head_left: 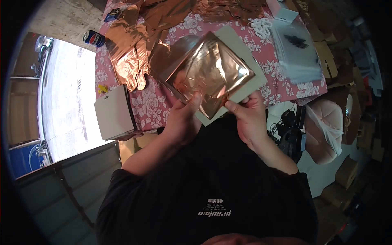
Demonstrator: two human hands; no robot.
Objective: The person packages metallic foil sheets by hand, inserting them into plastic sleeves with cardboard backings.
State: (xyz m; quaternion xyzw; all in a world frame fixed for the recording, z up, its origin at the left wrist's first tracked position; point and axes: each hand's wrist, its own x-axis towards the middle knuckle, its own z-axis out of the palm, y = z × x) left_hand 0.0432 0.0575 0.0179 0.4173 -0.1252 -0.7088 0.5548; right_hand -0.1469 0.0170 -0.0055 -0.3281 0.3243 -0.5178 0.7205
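Shiny copper-coloured foil (212, 77), roughly square, lies over a cream card sheet (253, 79) in front of my chest. My left hand (184, 118) is closed on the foil's lower left edge, thumb on top and most fingers hidden underneath. At the lower right, my right hand (250, 116) pinches the foil and card, thumb against the foil's edge. Whether the foil wraps something flat inside cannot be made out.
More copper foil (132, 51) covers the table's far left side. A flowered pink tablecloth (151, 104) lies underneath. Around it are a cream box (114, 114), a soda can (94, 38), clear plastic bags (296, 55), white cord (260, 27) and a padded stool (324, 130).
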